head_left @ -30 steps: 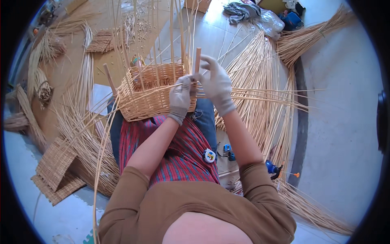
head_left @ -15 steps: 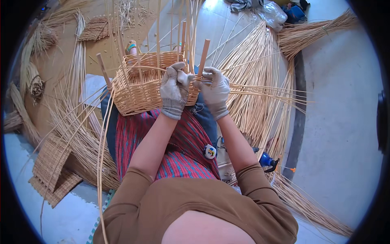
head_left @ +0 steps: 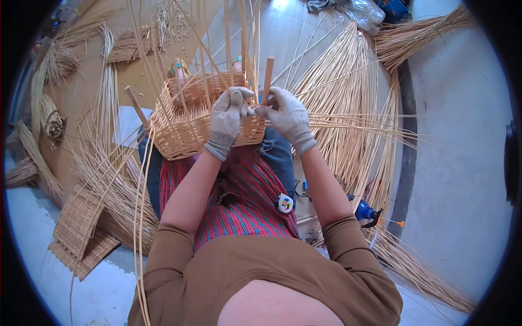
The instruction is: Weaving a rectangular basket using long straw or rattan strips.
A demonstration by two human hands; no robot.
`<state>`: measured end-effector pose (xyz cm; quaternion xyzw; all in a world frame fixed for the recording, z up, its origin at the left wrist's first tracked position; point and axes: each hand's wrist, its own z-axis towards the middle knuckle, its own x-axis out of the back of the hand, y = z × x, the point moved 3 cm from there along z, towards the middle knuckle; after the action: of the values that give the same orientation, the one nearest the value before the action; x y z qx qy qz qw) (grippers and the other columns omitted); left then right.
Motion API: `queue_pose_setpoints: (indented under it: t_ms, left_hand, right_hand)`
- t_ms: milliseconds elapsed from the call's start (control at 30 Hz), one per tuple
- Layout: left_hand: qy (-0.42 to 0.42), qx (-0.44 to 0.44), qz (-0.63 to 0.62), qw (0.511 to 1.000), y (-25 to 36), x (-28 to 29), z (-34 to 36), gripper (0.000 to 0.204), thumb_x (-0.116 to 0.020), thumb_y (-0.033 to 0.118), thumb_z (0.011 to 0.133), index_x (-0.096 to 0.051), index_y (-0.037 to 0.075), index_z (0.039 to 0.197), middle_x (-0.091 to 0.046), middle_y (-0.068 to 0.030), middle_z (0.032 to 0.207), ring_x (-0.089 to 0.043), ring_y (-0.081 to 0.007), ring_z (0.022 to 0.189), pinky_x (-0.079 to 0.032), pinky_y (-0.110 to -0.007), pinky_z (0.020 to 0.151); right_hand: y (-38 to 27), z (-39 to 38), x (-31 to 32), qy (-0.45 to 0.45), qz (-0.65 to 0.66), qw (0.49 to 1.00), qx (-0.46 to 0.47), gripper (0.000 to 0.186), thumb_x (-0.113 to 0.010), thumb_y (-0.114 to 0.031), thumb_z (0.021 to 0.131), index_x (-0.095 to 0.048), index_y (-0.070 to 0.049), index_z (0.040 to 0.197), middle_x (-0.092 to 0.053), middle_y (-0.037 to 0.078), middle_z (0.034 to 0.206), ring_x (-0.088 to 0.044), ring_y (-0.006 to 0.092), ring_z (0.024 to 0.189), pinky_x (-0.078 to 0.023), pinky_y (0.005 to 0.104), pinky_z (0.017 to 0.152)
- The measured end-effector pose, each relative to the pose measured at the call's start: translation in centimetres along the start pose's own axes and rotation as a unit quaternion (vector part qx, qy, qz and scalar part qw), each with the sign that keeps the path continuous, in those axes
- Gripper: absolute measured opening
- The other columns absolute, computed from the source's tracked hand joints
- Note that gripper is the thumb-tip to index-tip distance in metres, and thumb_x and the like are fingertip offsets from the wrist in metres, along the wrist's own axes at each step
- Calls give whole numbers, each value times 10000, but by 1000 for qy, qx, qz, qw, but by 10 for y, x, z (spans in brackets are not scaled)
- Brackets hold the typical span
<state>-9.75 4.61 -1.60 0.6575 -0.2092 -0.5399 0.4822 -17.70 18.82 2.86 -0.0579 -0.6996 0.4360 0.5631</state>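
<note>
"Where did the basket (head_left: pixel 187 136) lie from the hands?"

"On the person's knees, mostly to the left of both hands — its long axis ran roughly side to side, with its near right corner between the left hand (head_left: pixel 225 117) and the right hand (head_left: pixel 287 115)."

"Which was nearer the right corner stick (head_left: pixel 268 79)?"

"The right, its thumb and bent fingers drawn close together at the stick's foot. The left had its fingers half curled over the near rim."

"Did they have hold of anything?"

"That could not be told; the fingers hid it."

"And the count?"

"One basket, two gloved hands and two thick sticks at the near corners, counting the left corner stick (head_left: pixel 137 107). One round white tape measure (head_left: pixel 284 203) by the lap, one blue bottle (head_left: pixel 365 211) to the right, two overlapping mats (head_left: pixel 79 217) at lower left — the loose canes (head_left: pixel 337 108) defied counting."
</note>
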Motion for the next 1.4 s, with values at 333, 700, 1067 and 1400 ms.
queue_pose_setpoints:
  t_ms: [333,700,1067,1400]
  left_hand:
    - [95,-94,205,969,34,-16,18,246,-522,227,1058,-641,27,1137,-731,-92,949,-704,-141,881,-567,-306,768]
    - [-65,-187,466,862,27,-62,39,721,-679,381,923,-399,23,1482,-566,-228,1372,-509,-372,1325,-380,-431,1123]
    - [274,-218,526,776,57,156,-125,307,-698,76,899,-625,37,1195,-640,-158,1134,-633,-317,1059,-499,-378,957]
    - [280,-125,392,867,31,198,-115,470,-727,174,905,-540,25,1310,-669,-108,1180,-650,-240,1048,-511,-365,941]
  right_hand:
    - [8,-12,-20,183,-86,977,62,302,-797,-297,808,-632,-67,912,-645,107,830,-659,301,769,-517,428,702]
    - [9,5,-40,167,-174,967,-77,250,-699,-328,837,-645,-91,894,-658,120,841,-682,337,790,-537,448,735]
    - [-45,-8,-26,458,54,877,134,324,-715,-172,910,-646,-36,1195,-657,131,965,-636,303,866,-518,427,791]
    - [-162,-16,-146,176,300,918,191,177,-634,-98,971,-610,-14,1125,-646,133,1009,-648,207,929,-518,335,843]
